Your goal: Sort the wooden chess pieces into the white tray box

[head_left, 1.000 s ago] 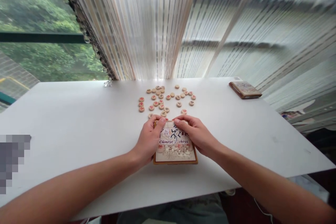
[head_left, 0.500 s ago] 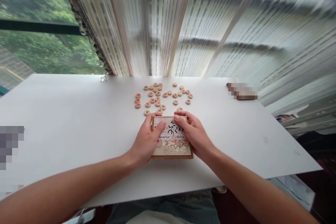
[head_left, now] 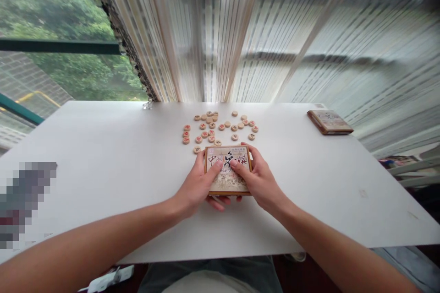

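A folded Chinese chess board (head_left: 227, 169) with a printed cover and wooden rim is held just above the white table (head_left: 103, 160), its far edge tilted up. My left hand (head_left: 199, 183) grips its left side, thumb on the cover and fingers curled underneath. On the right side my right hand (head_left: 257, 178) holds it the same way. Several round wooden chess pieces (head_left: 220, 127) lie scattered on the table just beyond the board.
A second flat box (head_left: 329, 122) lies at the table's far right corner. A striped sheer curtain (head_left: 240, 32) hangs behind the table, with a window and green trees at the left. A blurred patch sits at the left table edge.
Both hands slid from the board's far edge to its sides, fingers now under it. The board has lifted off the table and tilted toward me.
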`<action>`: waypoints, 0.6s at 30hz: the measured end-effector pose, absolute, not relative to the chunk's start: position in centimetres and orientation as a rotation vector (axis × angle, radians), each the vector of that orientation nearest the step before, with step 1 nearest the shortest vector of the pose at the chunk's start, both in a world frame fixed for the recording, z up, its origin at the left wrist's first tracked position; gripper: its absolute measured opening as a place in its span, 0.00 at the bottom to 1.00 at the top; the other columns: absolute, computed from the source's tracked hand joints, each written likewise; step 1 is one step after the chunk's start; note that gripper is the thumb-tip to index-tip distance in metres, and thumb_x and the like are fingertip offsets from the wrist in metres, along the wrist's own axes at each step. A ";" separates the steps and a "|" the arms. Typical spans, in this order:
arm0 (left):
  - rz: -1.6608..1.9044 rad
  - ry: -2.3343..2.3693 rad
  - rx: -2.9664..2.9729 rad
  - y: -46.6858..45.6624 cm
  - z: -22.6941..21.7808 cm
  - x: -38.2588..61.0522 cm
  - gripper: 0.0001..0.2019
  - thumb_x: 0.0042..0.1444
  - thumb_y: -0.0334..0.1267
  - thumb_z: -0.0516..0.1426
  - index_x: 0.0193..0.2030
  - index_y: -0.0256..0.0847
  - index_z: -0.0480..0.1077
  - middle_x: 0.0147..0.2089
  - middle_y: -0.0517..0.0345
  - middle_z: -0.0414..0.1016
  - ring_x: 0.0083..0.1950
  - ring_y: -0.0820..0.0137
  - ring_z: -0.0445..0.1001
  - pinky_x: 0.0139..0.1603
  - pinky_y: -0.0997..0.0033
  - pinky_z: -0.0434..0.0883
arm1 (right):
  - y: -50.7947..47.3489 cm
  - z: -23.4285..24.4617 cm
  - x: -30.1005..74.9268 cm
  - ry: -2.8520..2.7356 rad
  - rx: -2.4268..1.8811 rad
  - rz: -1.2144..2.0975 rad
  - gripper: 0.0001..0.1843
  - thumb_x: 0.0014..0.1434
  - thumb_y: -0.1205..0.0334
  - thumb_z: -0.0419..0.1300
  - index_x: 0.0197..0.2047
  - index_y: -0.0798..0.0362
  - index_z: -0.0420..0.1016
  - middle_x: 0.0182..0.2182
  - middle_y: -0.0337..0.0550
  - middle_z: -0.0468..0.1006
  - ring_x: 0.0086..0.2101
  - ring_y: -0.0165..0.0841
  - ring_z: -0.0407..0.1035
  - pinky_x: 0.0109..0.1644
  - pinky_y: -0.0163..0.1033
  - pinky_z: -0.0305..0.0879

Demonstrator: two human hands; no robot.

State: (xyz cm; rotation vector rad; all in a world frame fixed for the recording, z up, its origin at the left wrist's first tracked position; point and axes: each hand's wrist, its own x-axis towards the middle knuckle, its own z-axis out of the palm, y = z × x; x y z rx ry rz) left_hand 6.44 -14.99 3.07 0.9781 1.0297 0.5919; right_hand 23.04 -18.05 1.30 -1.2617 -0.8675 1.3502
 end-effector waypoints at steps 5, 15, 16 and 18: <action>0.683 0.932 1.074 -15.2 2.6 8.5 0.32 0.65 0.56 0.62 0.67 0.47 0.56 0.41 0.51 0.82 0.21 0.61 0.81 0.08 0.76 0.67 | -19.3 2.1 24.7 -0.794 -1.233 1.424 0.40 0.60 0.47 0.73 0.68 0.42 0.58 0.43 0.44 0.83 0.23 0.35 0.78 0.17 0.38 0.75; 0.513 0.837 1.120 -15.6 2.4 15.7 0.38 0.66 0.56 0.61 0.73 0.43 0.49 0.37 0.47 0.82 0.22 0.59 0.81 0.14 0.68 0.74 | -21.9 1.8 32.7 -0.884 -1.370 1.278 0.32 0.58 0.47 0.75 0.57 0.48 0.66 0.37 0.43 0.84 0.19 0.35 0.77 0.14 0.36 0.72; 0.494 0.827 1.158 -15.6 2.3 16.4 0.43 0.65 0.57 0.62 0.76 0.43 0.45 0.42 0.43 0.83 0.25 0.57 0.82 0.18 0.64 0.77 | -22.2 1.7 33.9 -0.881 -1.384 1.267 0.32 0.57 0.47 0.75 0.56 0.48 0.67 0.37 0.43 0.84 0.19 0.34 0.76 0.13 0.36 0.72; 0.516 0.781 1.317 -15.5 2.0 17.8 0.52 0.61 0.57 0.66 0.79 0.44 0.40 0.57 0.32 0.79 0.41 0.49 0.86 0.34 0.53 0.84 | -22.9 1.6 36.6 -0.875 -1.416 1.250 0.31 0.57 0.48 0.75 0.56 0.49 0.68 0.37 0.43 0.84 0.18 0.33 0.76 0.13 0.35 0.71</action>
